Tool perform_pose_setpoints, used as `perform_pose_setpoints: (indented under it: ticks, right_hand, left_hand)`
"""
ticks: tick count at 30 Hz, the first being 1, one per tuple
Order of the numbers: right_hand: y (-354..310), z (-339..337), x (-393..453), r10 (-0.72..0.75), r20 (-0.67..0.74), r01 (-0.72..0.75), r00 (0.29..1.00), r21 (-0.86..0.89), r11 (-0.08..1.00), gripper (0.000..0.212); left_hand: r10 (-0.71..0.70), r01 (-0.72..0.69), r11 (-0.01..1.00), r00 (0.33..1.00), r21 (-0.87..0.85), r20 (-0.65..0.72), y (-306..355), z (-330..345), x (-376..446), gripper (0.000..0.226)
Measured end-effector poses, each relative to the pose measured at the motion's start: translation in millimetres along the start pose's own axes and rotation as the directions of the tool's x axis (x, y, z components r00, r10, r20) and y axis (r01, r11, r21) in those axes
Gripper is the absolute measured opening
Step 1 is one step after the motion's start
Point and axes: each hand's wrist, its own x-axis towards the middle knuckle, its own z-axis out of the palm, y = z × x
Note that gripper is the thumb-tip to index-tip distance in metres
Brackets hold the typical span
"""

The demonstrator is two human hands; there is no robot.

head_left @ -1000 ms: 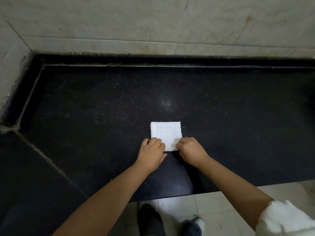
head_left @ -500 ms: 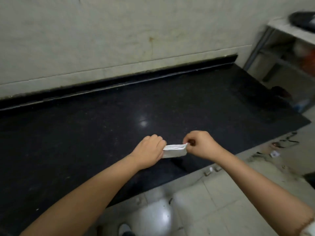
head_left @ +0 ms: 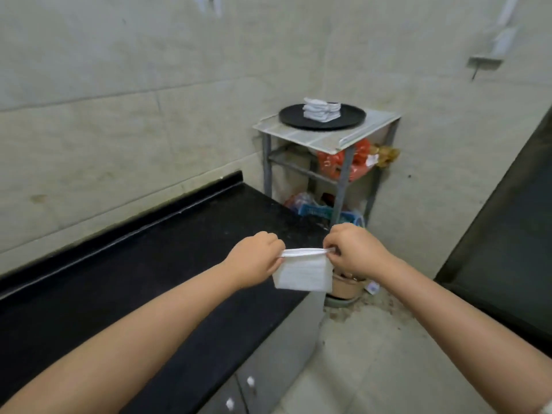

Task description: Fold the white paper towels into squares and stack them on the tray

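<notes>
A folded white paper towel (head_left: pixel 303 274) hangs as a square in the air over the right end of the black counter (head_left: pixel 125 282). My left hand (head_left: pixel 257 256) pinches its upper left corner and my right hand (head_left: pixel 352 252) pinches its upper right corner. Farther back on the right, a round black tray (head_left: pixel 291 116) rests on a small metal stand (head_left: pixel 363 130). A stack of folded white towels (head_left: pixel 322 108) sits on that tray.
The stand's lower shelves hold orange bags (head_left: pixel 337 162) and a blue basket (head_left: pixel 316 210). A tan pot (head_left: pixel 348 286) stands on the tiled floor beside the counter's end. A dark surface (head_left: pixel 507 234) fills the right edge. Cabinet doors (head_left: pixel 254 383) sit under the counter.
The towel has left the counter and now hangs between both hands. My view has swung right, bringing the stand and tray into sight.
</notes>
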Motion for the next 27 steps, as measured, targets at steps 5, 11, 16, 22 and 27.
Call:
perform_pose_setpoints:
  ticks: [5, 11, 16, 22, 27]
  right_hand:
    - [95, -40, 77, 0.041, -0.030, -0.042, 0.999, -0.029, 0.999, 0.019]
    - [192, -109, 198, 0.030, -0.120, -0.033, 0.992, -0.020, 0.999, 0.016]
    - [262, -147, 294, 0.065, -0.172, -0.058, 0.983, 0.043, 0.997, 0.018]
    - [326, -170, 399, 0.121, -0.215, -0.054, 0.969, 0.295, 0.954, 0.015]
    - [379, -164, 494, 0.098, -0.183, 0.022, 0.978, 0.560, 0.828, 0.031]
  left_hand:
    - [0.075, -0.063, 0.994, 0.987, 0.084, -0.144, -11, -29, 127, 0.033]
    - [0.122, -0.120, 0.992, 0.911, 0.029, -0.394, -62, -80, 281, 0.035]
    - [-0.054, 0.032, 0.997, 0.927, -0.065, -0.372, -100, -130, 391, 0.029]
    - [-0.281, 0.240, 0.957, 0.905, -0.163, -0.320, -135, -152, 494, 0.028]
    - [-0.462, 0.408, 0.885, 0.827, -0.223, -0.320, -160, -150, 571, 0.026]
